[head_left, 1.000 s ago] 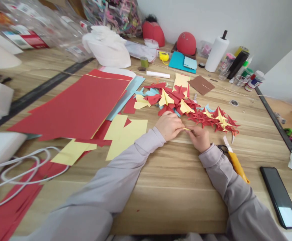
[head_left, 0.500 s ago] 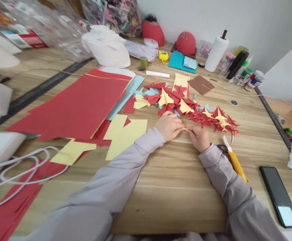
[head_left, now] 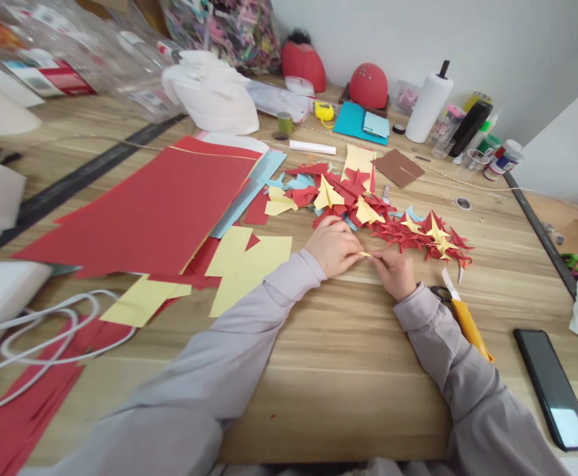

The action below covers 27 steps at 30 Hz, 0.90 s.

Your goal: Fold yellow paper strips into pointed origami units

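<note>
Between my two hands is a small yellow paper piece, mostly hidden by fingers. My left hand is closed on its left end, and my right hand pinches its right end. Just beyond them lies a pile of folded red, yellow and light blue paper shapes, with a yellow folded shape on top. A row of red folded stars runs off to the right of the pile. Left of my left hand are flat yellow paper pieces.
Large red sheets cover the left of the wooden table. Orange-handled scissors lie by my right sleeve, with a phone farther right. A white cable loops at the left. A white roll and bottles stand behind.
My left hand has shifted very slightly left, and a little more of the yellow paper piece shows between my fingers. The other things have stayed in place.
</note>
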Each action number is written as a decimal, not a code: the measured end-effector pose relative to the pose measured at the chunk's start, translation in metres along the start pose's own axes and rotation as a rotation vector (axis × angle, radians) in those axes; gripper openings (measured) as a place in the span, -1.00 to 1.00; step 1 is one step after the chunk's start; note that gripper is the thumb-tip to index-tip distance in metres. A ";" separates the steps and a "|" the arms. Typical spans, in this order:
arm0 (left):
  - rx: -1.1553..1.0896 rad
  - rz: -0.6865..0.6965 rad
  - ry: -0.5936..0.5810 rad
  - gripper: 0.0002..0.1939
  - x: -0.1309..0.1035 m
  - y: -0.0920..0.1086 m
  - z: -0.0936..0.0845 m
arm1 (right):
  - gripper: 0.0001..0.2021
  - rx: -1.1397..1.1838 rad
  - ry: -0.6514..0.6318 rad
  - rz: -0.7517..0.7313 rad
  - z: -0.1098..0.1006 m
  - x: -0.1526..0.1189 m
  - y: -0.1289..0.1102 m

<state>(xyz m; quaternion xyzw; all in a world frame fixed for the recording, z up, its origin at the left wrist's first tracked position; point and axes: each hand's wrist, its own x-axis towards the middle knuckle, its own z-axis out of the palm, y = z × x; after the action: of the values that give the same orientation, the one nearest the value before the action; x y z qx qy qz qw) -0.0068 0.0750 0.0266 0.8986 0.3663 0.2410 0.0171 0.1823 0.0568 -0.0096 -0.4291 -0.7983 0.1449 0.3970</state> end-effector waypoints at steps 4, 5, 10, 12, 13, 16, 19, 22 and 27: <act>0.020 0.046 0.006 -0.75 0.001 0.003 0.002 | -0.85 -0.021 -0.010 -0.016 0.000 0.000 -0.002; 0.026 0.053 0.006 -0.75 0.001 0.004 0.002 | -0.85 -0.028 -0.014 -0.017 0.000 0.000 -0.003; 0.085 0.087 0.017 -0.74 0.001 0.004 0.004 | -0.84 -0.058 -0.035 -0.066 -0.001 0.001 -0.005; 0.108 0.101 0.014 -0.74 0.000 0.004 0.005 | -0.83 -0.075 -0.036 -0.079 -0.001 0.001 -0.004; 0.116 0.107 0.013 -0.74 0.000 0.003 0.006 | -0.82 -0.086 -0.037 -0.082 0.000 0.001 -0.003; 0.127 0.122 0.014 -0.75 0.000 0.003 0.008 | -0.82 -0.125 -0.038 -0.101 0.001 0.000 -0.001; 0.132 0.133 0.025 -0.76 -0.001 0.003 0.011 | -0.81 -0.190 -0.035 -0.114 0.001 -0.001 0.000; 0.140 0.136 0.036 -0.76 -0.001 0.001 0.014 | -0.80 -0.272 -0.048 -0.115 0.002 -0.001 0.001; 0.160 0.137 0.058 -0.77 -0.002 0.002 0.020 | -0.76 -0.360 -0.088 -0.126 0.003 0.000 0.003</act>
<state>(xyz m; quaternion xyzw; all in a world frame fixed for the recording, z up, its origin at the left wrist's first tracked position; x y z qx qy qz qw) 0.0019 0.0752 0.0086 0.9127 0.3223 0.2375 -0.0819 0.1814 0.0587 -0.0133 -0.4355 -0.8533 -0.0069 0.2867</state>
